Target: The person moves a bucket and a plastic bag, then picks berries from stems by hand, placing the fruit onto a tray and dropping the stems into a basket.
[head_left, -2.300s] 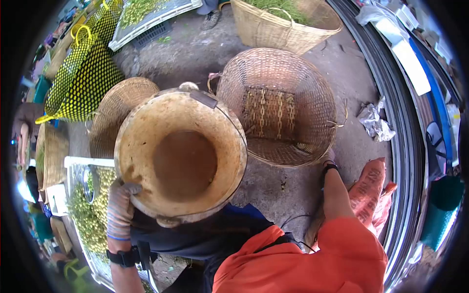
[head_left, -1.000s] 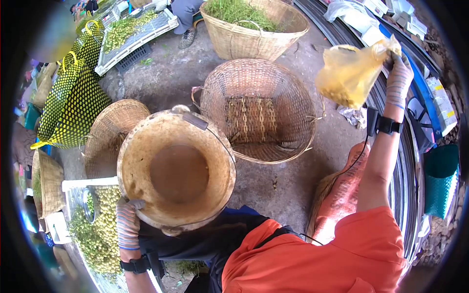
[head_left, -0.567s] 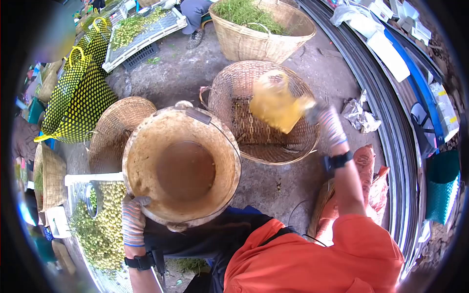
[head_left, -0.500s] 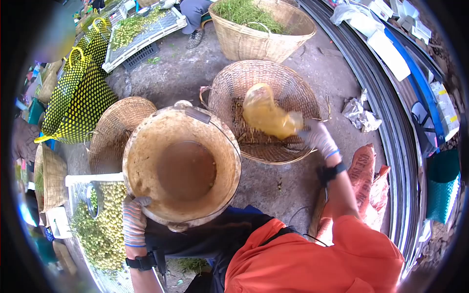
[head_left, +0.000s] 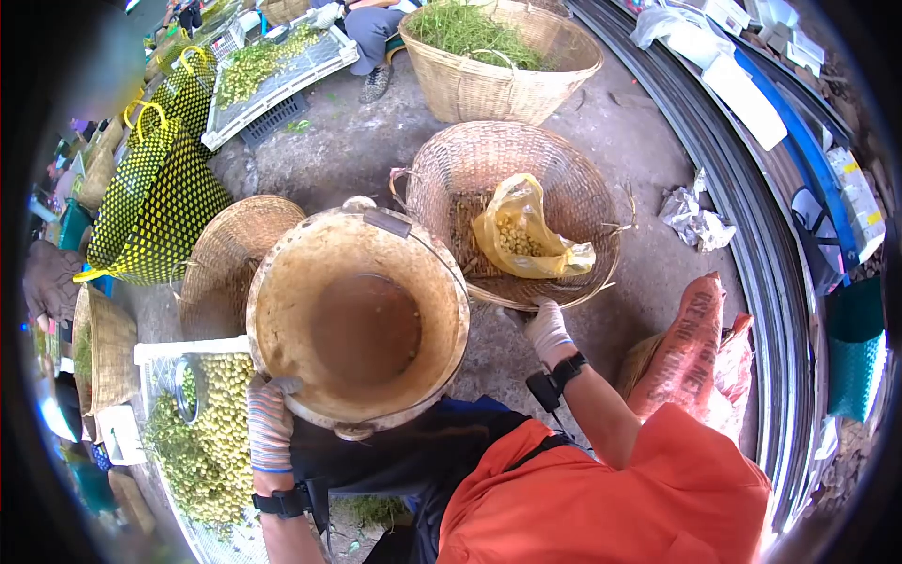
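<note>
My left hand, in a striped glove, is closed on the lower left rim of a big round bucket with murky brown liquid inside. The bucket tilts toward me above my legs. My gloved right hand is at the near rim of a wide woven basket; its fingers are partly hidden, and I cannot make out whether they grip the rim. In that basket lies an open yellow plastic bag with small round pale fruits in it.
A tray of yellowish fruits lies at the left, beside a smaller basket. Black-and-yellow woven bags stand behind. A basket of green stems, a seated person's leg, red sacks and metal rails surround the floor.
My right hand has let go of the yellow bag and moved left and down to the basket's near rim. The bag now rests open in the basket, showing its fruits.
</note>
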Demonstrator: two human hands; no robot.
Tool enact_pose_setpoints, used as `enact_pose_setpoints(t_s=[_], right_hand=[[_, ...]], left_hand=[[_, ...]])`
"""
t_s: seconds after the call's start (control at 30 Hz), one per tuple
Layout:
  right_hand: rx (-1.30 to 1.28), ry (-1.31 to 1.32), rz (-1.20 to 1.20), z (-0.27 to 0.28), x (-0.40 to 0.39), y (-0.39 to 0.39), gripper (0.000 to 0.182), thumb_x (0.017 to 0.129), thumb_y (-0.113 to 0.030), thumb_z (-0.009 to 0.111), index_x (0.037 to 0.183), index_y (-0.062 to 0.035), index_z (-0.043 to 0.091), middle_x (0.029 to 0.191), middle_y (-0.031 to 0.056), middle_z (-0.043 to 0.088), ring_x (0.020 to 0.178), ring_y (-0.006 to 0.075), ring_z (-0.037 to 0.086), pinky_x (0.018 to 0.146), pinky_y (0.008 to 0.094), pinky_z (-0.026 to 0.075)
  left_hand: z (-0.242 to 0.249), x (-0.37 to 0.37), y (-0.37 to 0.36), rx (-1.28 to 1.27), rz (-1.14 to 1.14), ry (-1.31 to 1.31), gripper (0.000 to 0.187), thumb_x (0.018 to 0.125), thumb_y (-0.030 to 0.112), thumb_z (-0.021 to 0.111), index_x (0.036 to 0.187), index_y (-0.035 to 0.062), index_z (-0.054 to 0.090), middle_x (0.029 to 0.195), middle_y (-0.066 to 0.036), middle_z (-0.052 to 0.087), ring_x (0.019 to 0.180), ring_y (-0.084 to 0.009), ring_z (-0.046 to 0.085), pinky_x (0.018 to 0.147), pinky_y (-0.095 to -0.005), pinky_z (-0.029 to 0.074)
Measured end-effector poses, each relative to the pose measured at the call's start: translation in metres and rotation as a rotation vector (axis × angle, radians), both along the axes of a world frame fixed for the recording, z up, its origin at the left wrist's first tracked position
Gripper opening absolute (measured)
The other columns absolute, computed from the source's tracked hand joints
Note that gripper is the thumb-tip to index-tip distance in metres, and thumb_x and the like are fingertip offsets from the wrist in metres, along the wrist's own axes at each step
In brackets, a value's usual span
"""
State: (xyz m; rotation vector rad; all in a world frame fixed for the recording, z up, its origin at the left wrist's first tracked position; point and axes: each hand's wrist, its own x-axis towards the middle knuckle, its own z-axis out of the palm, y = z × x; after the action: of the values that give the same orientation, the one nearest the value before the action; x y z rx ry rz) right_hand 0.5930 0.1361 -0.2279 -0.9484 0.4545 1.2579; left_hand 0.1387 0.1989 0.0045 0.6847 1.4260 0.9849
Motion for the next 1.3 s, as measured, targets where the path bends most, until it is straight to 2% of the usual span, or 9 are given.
enact_pose_setpoints(t_s=[0.37,0.5,0.8,0.87,0.97,1.1,1.17,1.23,1.3], right_hand=[[0.322,-0.42,-0.118,-0.039,0.125,-0.058,0.027,0.082,-0.013,0.053,0.107,-0.0055,0.06,0.101,0.0092,0.065,0.092,0.0243,0.06,0.085,0.0368,0.051],[0.103,-0.351,-0.191,-0.029,0.172,-0.04,0.027,0.088,-0.022,0.051,0.108,-0.0057,0.059,0.101,0.0099,0.065,0.093,0.0225,0.061,0.082,0.0378,0.052],[0.084,-0.649,1.032,0.134,0.029,-0.014,0.086,0.082,-0.073,0.043,0.13,-0.0027,0.047,0.125,0.0129,0.056,0.102,0.0249,0.06,0.086,0.0417,0.049],[0.048,-0.624,0.958,0.109,0.018,0.001,0.06,0.088,-0.055,0.052,0.123,-0.0061,0.056,0.115,0.0135,0.063,0.097,0.0237,0.063,0.083,0.0376,0.05],[0.077,-2.228,1.373,0.048,0.026,0.025,0.023,0.082,-0.008,0.054,0.101,-0.0093,0.067,0.095,0.0151,0.068,0.086,0.0226,0.065,0.078,0.0346,0.052],[0.377,-2.333,1.246,0.029,0.04,0.066,0.025,0.079,-0.005,0.054,0.099,-0.0104,0.067,0.095,0.0168,0.067,0.085,0.0303,0.065,0.078,0.0382,0.052],[-0.153,-1.003,0.942,-0.01,0.041,0.1,0.027,0.077,-0.003,0.052,0.096,-0.0119,0.068,0.094,0.0183,0.066,0.086,0.035,0.063,0.078,0.0416,0.051],[0.277,-2.246,1.409,0.038,0.036,0.095,0.025,0.076,0.0,0.053,0.093,-0.0092,0.07,0.097,0.0165,0.067,0.093,0.0298,0.064,0.08,0.0394,0.051],[0.087,-2.17,1.463,0.002,0.045,0.119,0.028,0.075,0.001,0.053,0.094,-0.0113,0.069,0.097,0.0166,0.067,0.092,0.0299,0.064,0.077,0.0386,0.052]], left_hand=[[0.004,0.036,-0.005,0.559,-0.617,0.735,0.016,0.074,0.011,0.063,0.084,-0.0011,0.062,0.079,-0.009,0.063,0.071,-0.0192,0.061,0.066,-0.0299,0.05],[-0.033,0.079,0.021,0.173,-0.36,0.135,0.021,0.072,0.0,0.065,0.093,-0.0019,0.063,0.08,-0.01,0.064,0.069,-0.0205,0.063,0.062,-0.0301,0.051],[-0.125,0.14,0.034,-0.143,-0.071,-0.094,0.042,0.066,-0.012,0.067,0.106,-0.0012,0.058,0.086,-0.013,0.066,0.071,-0.0281,0.064,0.059,-0.0397,0.055],[-0.125,0.157,0.031,-0.082,-0.055,-0.113,0.048,0.064,-0.013,0.068,0.109,-0.0004,0.057,0.09,-0.014,0.066,0.074,-0.0276,0.064,0.064,-0.0394,0.055],[-0.119,0.156,0.027,-0.045,-0.13,-0.042,0.055,0.067,-0.006,0.07,0.118,-0.0002,0.053,0.101,-0.015,0.065,0.087,-0.027,0.063,0.077,-0.0372,0.052],[-0.111,0.137,0.042,-0.087,-0.226,0.539,0.068,0.07,0.025,0.077,0.125,-0.0002,0.046,0.112,-0.023,0.061,0.106,-0.0363,0.058,0.091,-0.0367,0.046],[-0.079,0.114,0.032,0.139,-0.204,0.317,0.065,0.074,0.019,0.074,0.129,0.0,0.044,0.117,-0.022,0.058,0.108,-0.0319,0.057,0.091,-0.0343,0.045],[-0.018,0.089,0.01,0.206,-0.105,-0.02,0.055,0.082,-0.003,0.064,0.131,-0.0034,0.042,0.118,-0.011,0.056,0.1,-0.0143,0.053,0.087,-0.0256,0.044],[0.026,0.05,-0.018,0.293,-0.009,-0.023,0.05,0.082,-0.003,0.063,0.128,-0.0031,0.046,0.114,-0.009,0.057,0.097,-0.0129,0.053,0.085,-0.0246,0.045]])
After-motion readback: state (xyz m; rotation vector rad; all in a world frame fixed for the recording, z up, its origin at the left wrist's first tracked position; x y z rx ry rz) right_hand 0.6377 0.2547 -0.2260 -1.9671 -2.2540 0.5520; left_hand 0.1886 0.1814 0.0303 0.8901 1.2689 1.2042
